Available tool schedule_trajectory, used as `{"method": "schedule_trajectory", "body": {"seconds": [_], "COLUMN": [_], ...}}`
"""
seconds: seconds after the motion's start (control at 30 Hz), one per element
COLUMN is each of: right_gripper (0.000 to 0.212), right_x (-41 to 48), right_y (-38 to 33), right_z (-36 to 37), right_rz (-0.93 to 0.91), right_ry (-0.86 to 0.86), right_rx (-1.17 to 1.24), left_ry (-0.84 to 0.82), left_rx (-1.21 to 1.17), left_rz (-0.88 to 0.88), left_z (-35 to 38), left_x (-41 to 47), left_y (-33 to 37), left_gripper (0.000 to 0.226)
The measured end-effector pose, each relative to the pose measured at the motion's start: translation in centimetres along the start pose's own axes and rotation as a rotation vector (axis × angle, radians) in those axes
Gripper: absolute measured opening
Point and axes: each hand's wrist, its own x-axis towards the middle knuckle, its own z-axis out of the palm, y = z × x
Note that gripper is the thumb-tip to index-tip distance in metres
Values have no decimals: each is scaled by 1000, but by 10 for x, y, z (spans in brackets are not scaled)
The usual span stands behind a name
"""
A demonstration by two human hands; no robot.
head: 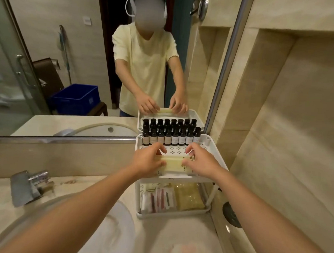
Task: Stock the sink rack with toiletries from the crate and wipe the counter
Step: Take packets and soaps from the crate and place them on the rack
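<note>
A white two-tier rack (208,143) stands on the counter against the mirror. Several small dark bottles (171,135) line the back of its top shelf. At the front of that shelf lies a stack of pale yellow packets (174,164). My left hand (148,160) grips the stack's left end and my right hand (199,162) grips its right end, fingers curled over the top. The lower shelf holds red-and-white sachets (158,199) and yellow packets (188,198). The blue crate (75,99) appears only as a reflection in the mirror, behind me.
The round sink basin (118,226) sits below left with a chrome faucet (28,185) at its far left. A beige counter (175,241) runs in front of the rack. A tiled wall (287,132) closes in the right side. A dark round fitting (231,214) sits low on it.
</note>
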Motion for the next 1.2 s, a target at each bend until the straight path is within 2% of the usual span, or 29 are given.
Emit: {"method": "schedule_trajectory", "body": {"seconds": [0.23,0.4,0.5,0.63,0.83,0.97,1.2], "right_gripper": [22,20,25,31,47,56,65], "right_x": [1,-3,-4,-6,-9,-18,-34], "right_y": [16,19,17,19,18,11,-29], "right_z": [13,12,12,14,18,24,48], "right_rz": [9,-25,-43,-54,-50,-120,-302], "right_ry": [-9,65,107,146,129,172,156], "right_rx": [88,-4,-69,-134,-24,71,126], "left_ry": [42,103,141,103,110,200,449], "left_rx": [48,134,179,165,161,119,-116], "left_rz": [-29,-25,-17,-37,-11,2,-83], "left_z": [8,11,17,23,22,18,6], "left_x": [-7,-14,-14,-18,-29,-41,-82], "left_y": [-3,-2,-3,-2,2,1,-21], "left_gripper": [19,28,35,39,55,58,50]}}
